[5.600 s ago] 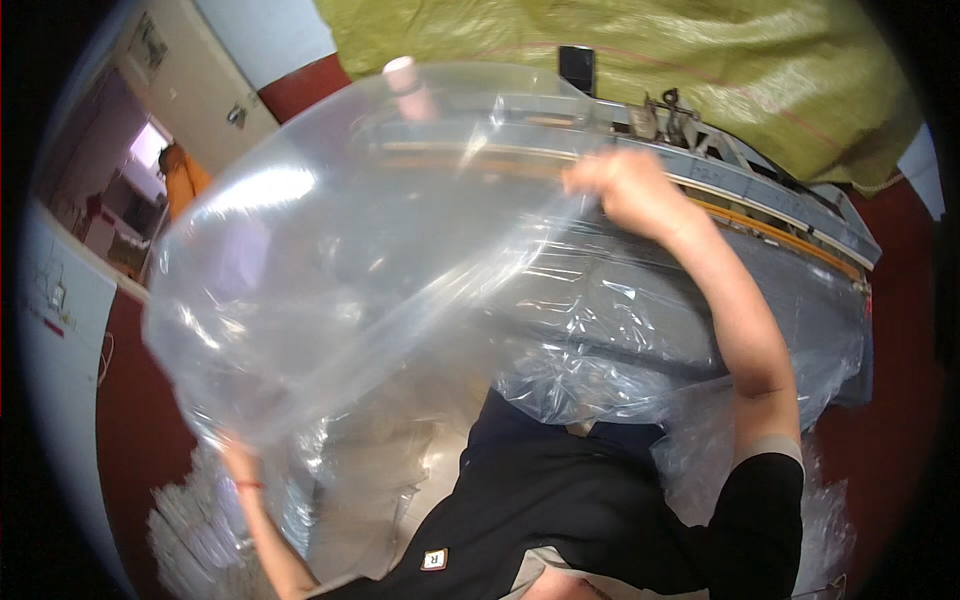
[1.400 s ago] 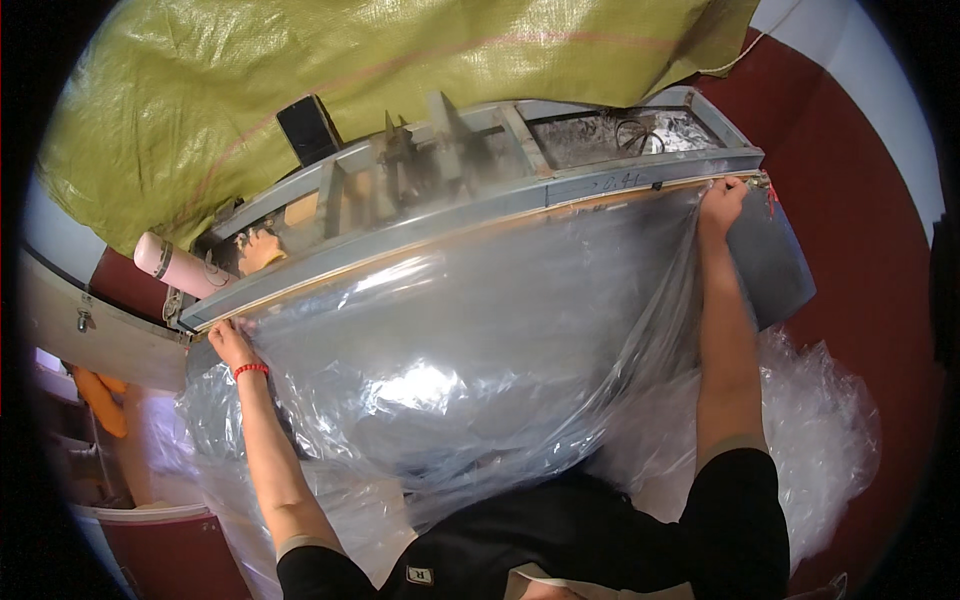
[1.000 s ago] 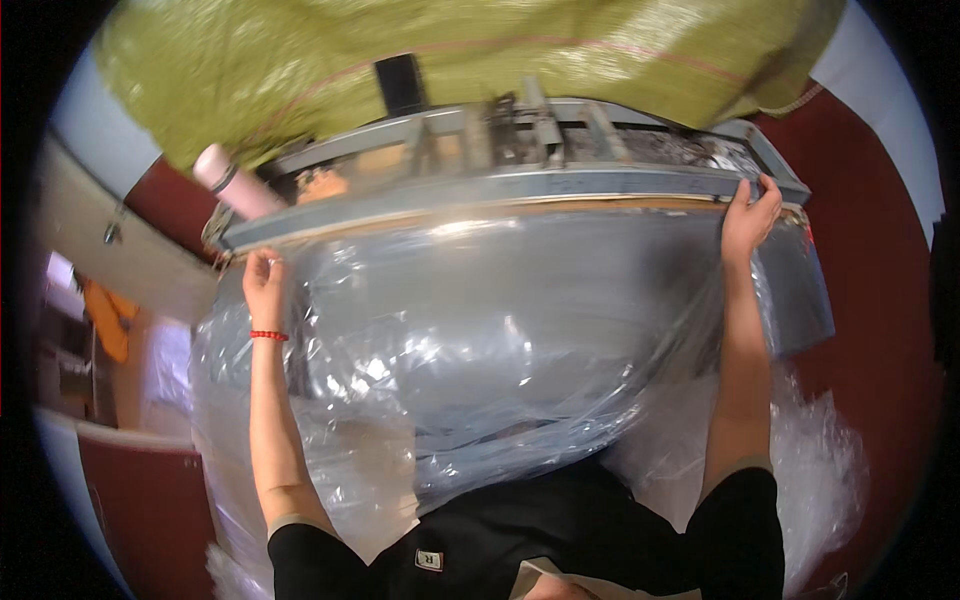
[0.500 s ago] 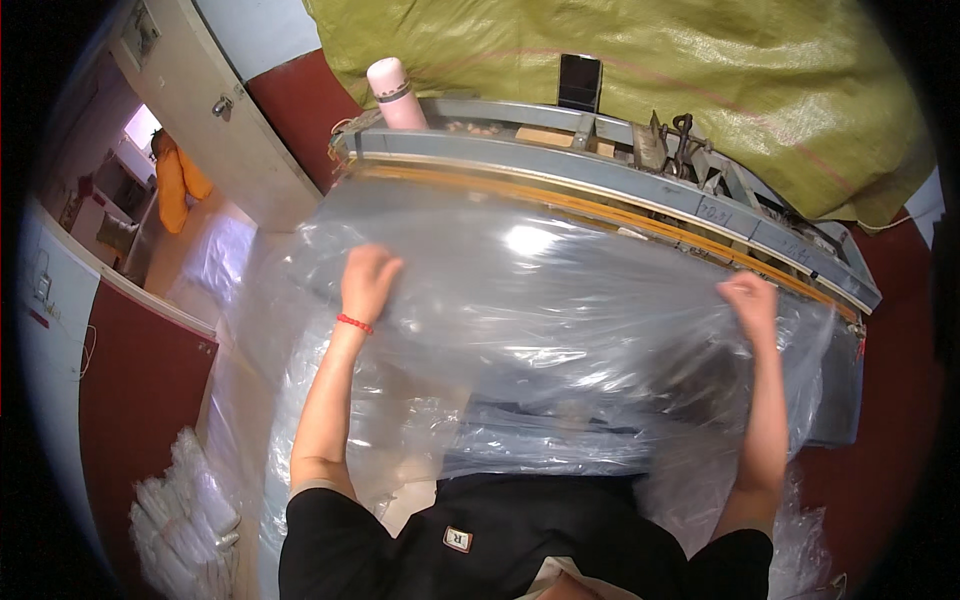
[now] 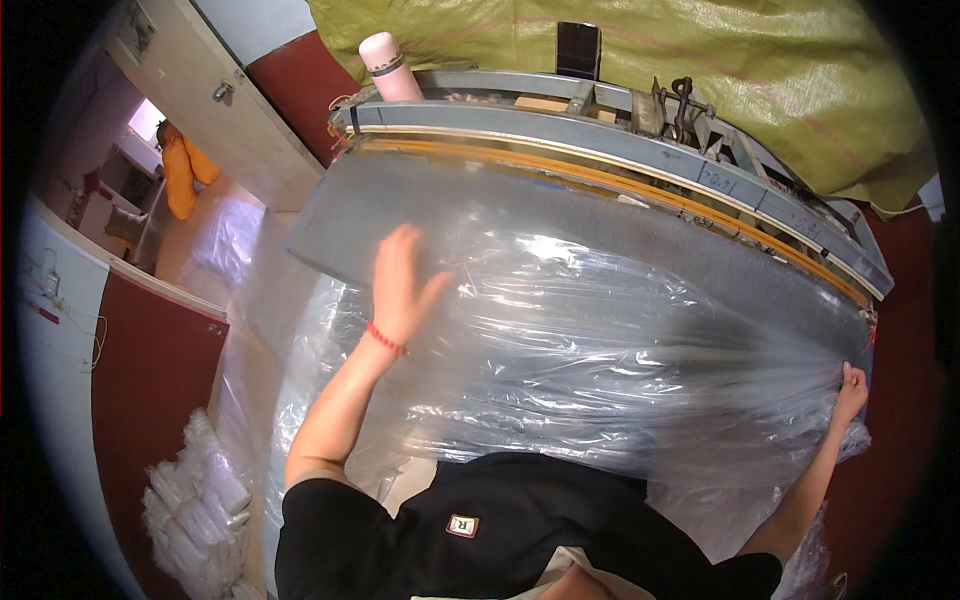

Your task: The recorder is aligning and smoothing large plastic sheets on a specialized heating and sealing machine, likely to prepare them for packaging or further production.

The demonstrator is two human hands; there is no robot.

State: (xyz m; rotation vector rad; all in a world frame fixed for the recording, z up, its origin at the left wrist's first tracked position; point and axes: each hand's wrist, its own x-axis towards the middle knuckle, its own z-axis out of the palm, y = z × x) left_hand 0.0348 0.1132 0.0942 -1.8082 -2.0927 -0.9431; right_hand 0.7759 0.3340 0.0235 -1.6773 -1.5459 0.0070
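Film (image 5: 560, 335), clear plastic, lies in creases across the front of the grey worktop (image 5: 350, 205); the rear strip of that surface is uncovered. Right hand (image 5: 852, 390) is closed, pinching the film's gathered edge at the worktop's right end. Left hand (image 5: 403, 285) is open, thumb spread, over the film's left part; contact cannot be determined. Behind the worktop runs a metal trough (image 5: 560, 130), divided by crossbars. Its left section contains small pale pieces (image 5: 470, 98) and a wooden block (image 5: 540, 103); farther right stands a dark metal fitting (image 5: 683, 112). Pink flask (image 5: 392, 75), lid on, leans at the trough's left end; contents not visible. Dark phone (image 5: 578, 50) rests against the yellow-green sheet (image 5: 740, 70) behind.
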